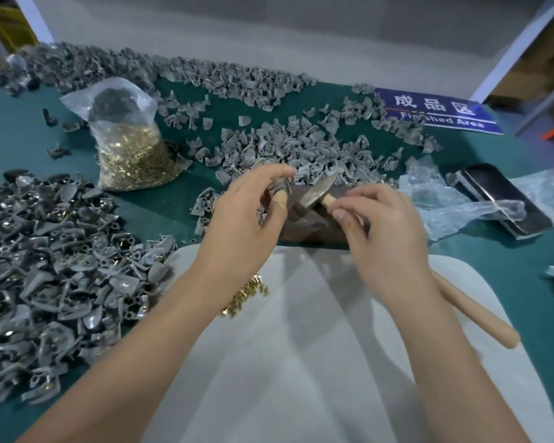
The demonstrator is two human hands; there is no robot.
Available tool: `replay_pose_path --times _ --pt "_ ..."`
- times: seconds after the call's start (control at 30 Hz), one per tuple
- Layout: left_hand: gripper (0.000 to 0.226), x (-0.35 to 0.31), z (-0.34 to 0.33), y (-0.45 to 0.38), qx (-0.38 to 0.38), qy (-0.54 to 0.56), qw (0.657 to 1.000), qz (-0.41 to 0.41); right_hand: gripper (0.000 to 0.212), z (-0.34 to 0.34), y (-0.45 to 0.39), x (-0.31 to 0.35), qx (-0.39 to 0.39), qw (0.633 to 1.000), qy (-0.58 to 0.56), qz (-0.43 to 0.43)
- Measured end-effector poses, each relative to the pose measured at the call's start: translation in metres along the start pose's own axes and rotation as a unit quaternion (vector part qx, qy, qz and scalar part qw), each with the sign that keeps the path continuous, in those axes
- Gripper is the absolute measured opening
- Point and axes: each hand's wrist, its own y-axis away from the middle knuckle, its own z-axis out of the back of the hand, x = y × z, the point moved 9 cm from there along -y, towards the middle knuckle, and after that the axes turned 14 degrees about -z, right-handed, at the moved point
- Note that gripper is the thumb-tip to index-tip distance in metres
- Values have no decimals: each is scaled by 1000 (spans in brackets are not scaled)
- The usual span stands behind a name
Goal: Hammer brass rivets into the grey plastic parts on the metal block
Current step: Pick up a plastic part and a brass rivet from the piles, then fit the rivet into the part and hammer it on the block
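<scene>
My left hand (pixel 247 215) pinches a small grey plastic part (pixel 282 187) between thumb and fingers, just above the rusty metal block (pixel 304 228). My right hand (pixel 381 225) hovers over the block's right side with curled fingers, its fingertips close together; whether a rivet sits between them I cannot tell. A hammer lies across the block, its steel head (pixel 317 193) on top and its wooden handle (pixel 474 311) running down to the right behind my right wrist. Loose brass rivets (pixel 247 295) lie on the white sheet under my left forearm.
A clear bag of brass rivets (pixel 131 155) stands at the back left. Heaps of grey plastic parts fill the left (pixel 55 270) and the back of the green table (pixel 288 139). At the right lie crumpled plastic film (pixel 461 209), a dark tray (pixel 502 199) and a blue sign (pixel 435 110).
</scene>
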Motion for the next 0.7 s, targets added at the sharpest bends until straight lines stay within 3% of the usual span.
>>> replay_pose_path --times 0.13,0.27,0.4,0.5,0.6,0.7 --pt "22 0 -2 2 -11 -5 1000 21 18 1 5 3 -24 999 -3 -31" --pt "11 7 -8 5 27 -56 998 21 21 -3 7 5 -27 998 -10 -58" --pt "9 5 -6 4 21 -74 997 -20 23 -2 10 4 -47 994 10 -95" --pt "14 11 -9 5 23 -61 998 1 23 -2 12 4 -60 991 21 -114" --pt "18 15 -13 6 40 -66 997 3 19 10 16 11 -120 990 -24 -74" --pt "22 16 -15 9 51 -65 997 -5 15 24 21 19 -156 977 -143 -8"
